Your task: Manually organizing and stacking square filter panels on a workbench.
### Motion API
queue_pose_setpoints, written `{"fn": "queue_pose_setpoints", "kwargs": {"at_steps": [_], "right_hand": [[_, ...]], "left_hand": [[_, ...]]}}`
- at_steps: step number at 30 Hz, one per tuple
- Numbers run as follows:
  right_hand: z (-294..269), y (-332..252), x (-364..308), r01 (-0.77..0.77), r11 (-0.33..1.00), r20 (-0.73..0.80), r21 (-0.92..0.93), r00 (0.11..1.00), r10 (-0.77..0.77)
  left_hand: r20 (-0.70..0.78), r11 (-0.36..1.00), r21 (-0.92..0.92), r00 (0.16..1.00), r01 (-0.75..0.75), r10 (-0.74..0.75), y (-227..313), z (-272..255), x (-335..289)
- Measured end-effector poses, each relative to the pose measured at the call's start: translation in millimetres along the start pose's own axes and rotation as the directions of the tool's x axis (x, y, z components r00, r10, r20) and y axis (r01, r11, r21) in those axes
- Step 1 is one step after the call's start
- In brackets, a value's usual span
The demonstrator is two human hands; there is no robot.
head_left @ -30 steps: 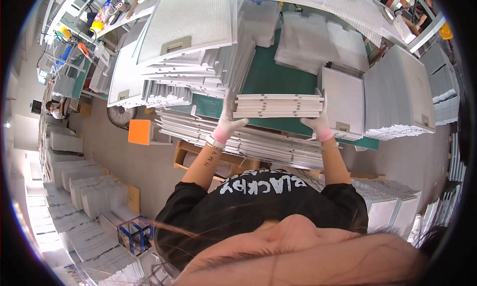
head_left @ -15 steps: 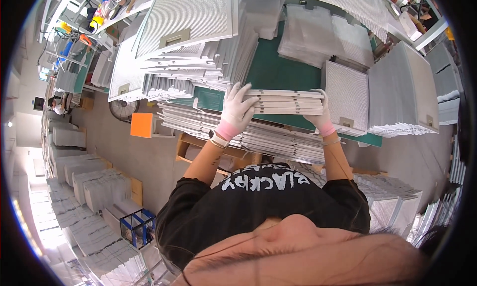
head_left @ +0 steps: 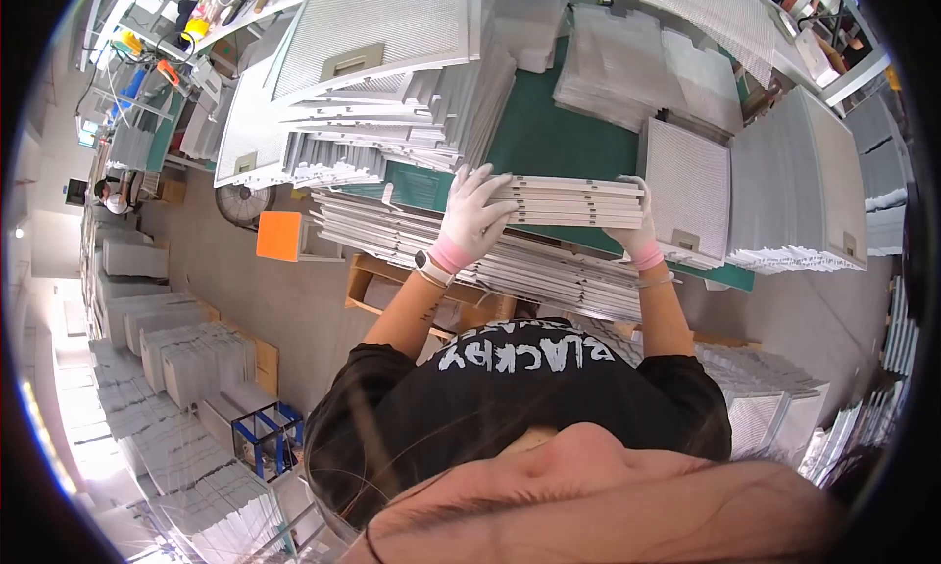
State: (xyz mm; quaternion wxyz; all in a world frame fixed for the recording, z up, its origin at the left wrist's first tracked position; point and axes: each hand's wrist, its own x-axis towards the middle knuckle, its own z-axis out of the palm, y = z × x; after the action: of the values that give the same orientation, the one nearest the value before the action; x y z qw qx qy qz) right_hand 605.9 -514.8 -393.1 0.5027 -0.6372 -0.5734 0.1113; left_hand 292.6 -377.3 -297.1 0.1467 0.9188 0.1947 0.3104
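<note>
Between my two gloved hands stands a small stack of white-edged filter panels, seen edge-on above the green tabletop. My left hand, in a white glove with a pink cuff, grips the left end, its fingers bent over it. Around the right end my right hand is closed, its fingers partly hidden by the panels. Just left of my left hand rises a tall, uneven pile of mesh filter panels. More panels lie stacked below the table edge, in front of my body.
Right of my right hand are a mesh panel pile and a larger panel stack. Clear plastic sheets lie at the table's far side. An orange-topped stool and a floor fan stand to the left.
The held stack and both hands have shifted very slightly right in the picture, and the surroundings have moved a little too. My grip looks the same.
</note>
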Motion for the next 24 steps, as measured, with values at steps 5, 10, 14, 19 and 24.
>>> {"fn": "queue_pose_setpoints", "kwargs": {"at_steps": [5, 10, 14, 19, 24], "right_hand": [[1.8, 7.9, -1.2, 0.074, 0.972, 0.017, -0.222, 0.997, -0.072], [2.4, 8.7, 2.9, -0.011, 0.999, 0.031, -0.041, 0.999, 0.012], [4.3, -5.6, 0.5, -0.142, 0.94, -0.075, 0.31, 0.982, 0.173], [-0.3, -26.0, -4.8, -0.046, 0.996, -0.158, 0.079, 0.986, 0.058], [4.6, -33.8, -10.4, -0.072, 0.996, -0.202, 0.052, 0.976, 0.081]], "left_hand": [[0.065, 1.0, 0.022, 0.998, 0.01, -0.011, -1.2, -4.5, -3.4], [-0.138, 0.947, -0.253, 0.962, 0.197, -0.236, -6.9, -3.7, -6.3], [0.082, 0.993, 0.064, 0.991, 0.101, -0.106, -13.2, -8.5, 1.4], [0.104, 0.988, 0.13, 0.99, 0.084, -0.098, -15.8, -16.1, 12.9], [0.16, 0.984, 0.168, 0.984, 0.055, -0.082, -12.8, -21.8, 15.8]]}}
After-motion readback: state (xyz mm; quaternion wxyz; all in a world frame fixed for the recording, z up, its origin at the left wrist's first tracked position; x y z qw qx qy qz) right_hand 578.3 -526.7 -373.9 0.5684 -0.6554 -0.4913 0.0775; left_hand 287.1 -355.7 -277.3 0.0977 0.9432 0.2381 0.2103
